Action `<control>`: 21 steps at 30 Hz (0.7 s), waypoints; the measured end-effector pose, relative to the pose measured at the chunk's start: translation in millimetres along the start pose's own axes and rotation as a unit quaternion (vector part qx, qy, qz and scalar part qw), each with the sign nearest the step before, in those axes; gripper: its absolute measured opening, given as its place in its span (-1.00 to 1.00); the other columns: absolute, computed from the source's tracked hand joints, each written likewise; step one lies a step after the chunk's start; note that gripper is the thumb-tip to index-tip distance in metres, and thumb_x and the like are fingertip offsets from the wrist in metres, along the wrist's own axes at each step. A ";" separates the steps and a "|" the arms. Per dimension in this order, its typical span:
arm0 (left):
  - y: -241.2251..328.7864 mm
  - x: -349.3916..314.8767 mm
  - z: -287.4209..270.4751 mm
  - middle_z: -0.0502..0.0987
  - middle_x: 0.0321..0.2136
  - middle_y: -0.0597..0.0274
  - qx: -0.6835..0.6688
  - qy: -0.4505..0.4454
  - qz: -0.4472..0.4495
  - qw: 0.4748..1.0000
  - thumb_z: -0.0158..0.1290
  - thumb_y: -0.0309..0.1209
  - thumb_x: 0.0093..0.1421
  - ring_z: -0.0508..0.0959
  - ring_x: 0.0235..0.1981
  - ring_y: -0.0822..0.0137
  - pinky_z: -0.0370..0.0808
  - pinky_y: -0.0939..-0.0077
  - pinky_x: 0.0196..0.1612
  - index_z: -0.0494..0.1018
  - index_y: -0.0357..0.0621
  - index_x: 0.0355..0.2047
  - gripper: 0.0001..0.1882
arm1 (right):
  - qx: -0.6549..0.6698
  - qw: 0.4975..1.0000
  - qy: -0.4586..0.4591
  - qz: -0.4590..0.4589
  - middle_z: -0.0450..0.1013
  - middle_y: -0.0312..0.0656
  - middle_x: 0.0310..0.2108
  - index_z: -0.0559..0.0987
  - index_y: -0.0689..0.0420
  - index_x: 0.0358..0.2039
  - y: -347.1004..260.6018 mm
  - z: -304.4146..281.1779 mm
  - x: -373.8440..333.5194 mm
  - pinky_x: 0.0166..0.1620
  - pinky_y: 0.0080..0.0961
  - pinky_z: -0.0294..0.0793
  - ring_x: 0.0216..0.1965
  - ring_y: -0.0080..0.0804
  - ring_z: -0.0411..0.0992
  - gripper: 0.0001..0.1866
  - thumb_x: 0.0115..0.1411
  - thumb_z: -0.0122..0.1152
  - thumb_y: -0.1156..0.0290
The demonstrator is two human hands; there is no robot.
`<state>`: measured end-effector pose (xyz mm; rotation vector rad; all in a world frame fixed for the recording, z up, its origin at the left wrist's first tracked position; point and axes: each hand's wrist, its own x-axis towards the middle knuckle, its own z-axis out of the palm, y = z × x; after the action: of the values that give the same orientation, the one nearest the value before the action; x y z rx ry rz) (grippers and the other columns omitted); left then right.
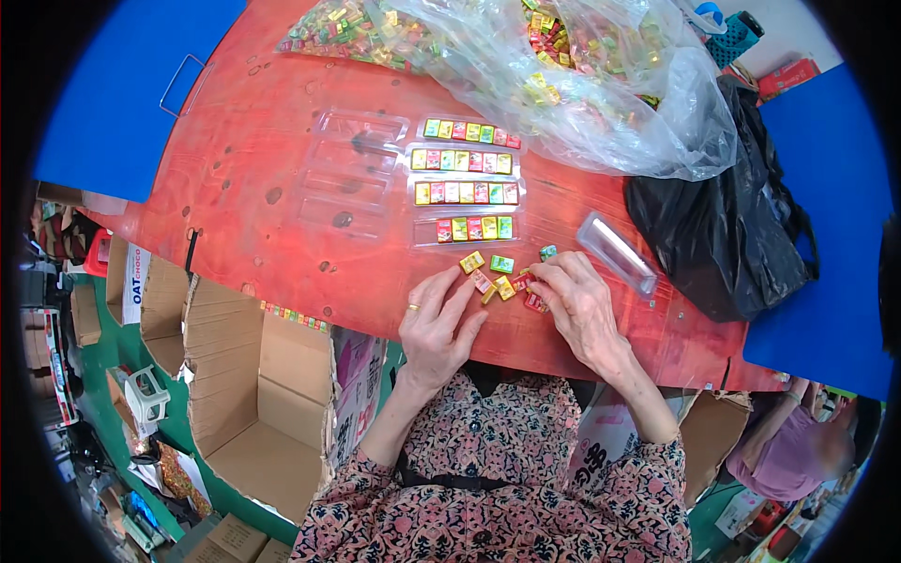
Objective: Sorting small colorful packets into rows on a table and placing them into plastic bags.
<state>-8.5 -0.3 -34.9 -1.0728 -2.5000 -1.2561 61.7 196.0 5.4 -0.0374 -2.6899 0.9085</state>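
Note:
On the red table lies a loose handful of small coloured boxes point(503, 264), yellow, green and red, between my hands. My left hand point(437, 324), a ring on one finger, rests at their left side with thumb and fingers apart, fingertips beside a pink box. From the right, my right hand point(579, 305) bends its fingers over the pile and pinches a small red box point(523, 281). Just beyond is a clear plastic tray point(419, 215) with four rows of such boxes; the nearest row has a gap at its left end.
A second clear tray point(345, 178) stands left of the filled one. Large clear bags point(690, 122) of small boxes spread across the back. A black plastic bag point(723, 235) and a clear plastic cover point(617, 253) lie right. An open carton point(272, 403) stands below the table's left edge.

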 end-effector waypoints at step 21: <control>-4.4 -1.0 2.7 0.50 -0.10 0.02 0.025 0.019 0.024 0.999 0.22 -0.51 -0.06 0.50 -0.11 0.03 0.47 0.26 -0.06 0.55 -0.25 -0.28 -0.72 | -0.027 0.997 -0.076 -0.003 0.33 -0.13 -0.24 0.54 0.20 -0.19 -19.9 9.9 13.6 -0.10 -0.28 0.33 -0.18 -0.17 0.28 -0.61 -0.10 0.36 0.48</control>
<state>-10.2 -0.6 -39.9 -1.0810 -2.4480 -1.1834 47.3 176.0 13.6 0.0294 -2.8538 0.8682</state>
